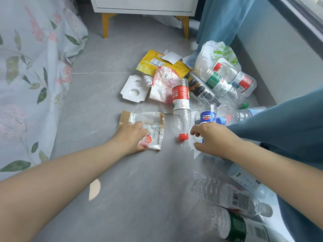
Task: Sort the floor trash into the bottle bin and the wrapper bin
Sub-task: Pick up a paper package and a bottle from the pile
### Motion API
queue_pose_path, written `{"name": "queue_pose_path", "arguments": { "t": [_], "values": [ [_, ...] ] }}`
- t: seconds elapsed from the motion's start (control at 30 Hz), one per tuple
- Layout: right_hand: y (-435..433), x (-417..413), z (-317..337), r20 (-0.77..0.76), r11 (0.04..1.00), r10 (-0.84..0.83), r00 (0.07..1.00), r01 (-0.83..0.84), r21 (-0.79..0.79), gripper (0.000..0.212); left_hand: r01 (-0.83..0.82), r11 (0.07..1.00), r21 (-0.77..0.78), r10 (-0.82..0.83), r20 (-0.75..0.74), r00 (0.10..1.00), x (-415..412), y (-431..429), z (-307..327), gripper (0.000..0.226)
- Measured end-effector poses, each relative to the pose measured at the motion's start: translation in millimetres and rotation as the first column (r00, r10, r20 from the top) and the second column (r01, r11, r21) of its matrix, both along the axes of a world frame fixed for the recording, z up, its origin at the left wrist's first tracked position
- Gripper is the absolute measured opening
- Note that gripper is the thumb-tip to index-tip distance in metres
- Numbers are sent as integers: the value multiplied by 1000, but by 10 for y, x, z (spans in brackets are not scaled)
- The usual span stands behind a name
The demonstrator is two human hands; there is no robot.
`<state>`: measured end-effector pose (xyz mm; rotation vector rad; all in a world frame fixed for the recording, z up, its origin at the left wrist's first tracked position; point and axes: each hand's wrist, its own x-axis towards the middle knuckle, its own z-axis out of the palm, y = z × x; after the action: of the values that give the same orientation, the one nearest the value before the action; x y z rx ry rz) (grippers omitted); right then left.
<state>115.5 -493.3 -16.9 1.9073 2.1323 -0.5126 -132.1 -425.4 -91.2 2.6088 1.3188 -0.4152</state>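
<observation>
Pickup step, seemingly: left hand [130, 137] pinched the clear wrapper [152, 126] at centre; right hand [214, 138] curled over the blue-labelled bottle [207, 116], grip unclear. Next called for lifting both.

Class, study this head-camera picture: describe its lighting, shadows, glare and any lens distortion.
Head view: soft, even daylight, only faint shadows; white glare on the clear bottle and the wrapper that the left hand grips; the wide lens slants the window frame and tilts the cabinet; a pale light patch lies on the floor.
</observation>
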Motion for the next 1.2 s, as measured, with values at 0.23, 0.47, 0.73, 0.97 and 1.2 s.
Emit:
{"name": "queue_pose_path", "arguments": {
  "t": [0.23, 0.47, 0.73, 0.97, 1.2],
  "values": [
    [14, 25, -1, -15, 999, -39, 999, 39, -12, 39, -53, 989, -141, 64, 75, 995, -29, -33, 4, 17],
    [94, 42, -45, -25, 994, -105, 994, 105, -22, 38, -314, 843, -436, 492, 392, 777, -176, -24, 60, 41],
    [455, -241, -247, -167, 923, -384, 908, 384, -30, 57, -407, 806, -431, 590, 520, 618, -296, 126, 261, 40],
    [744, -469, -484, -324, 815, -553, 768, 579, -17, 102, -393, 813, -430, 582, 565, 585, -295, 126, 286, 39],
    [542, -317, -551, -249, 754, -657, 712, 631, -184, 76, -381, 822, -423, 569, 589, 574, -293, 210, 325, 42]
  ]
}}
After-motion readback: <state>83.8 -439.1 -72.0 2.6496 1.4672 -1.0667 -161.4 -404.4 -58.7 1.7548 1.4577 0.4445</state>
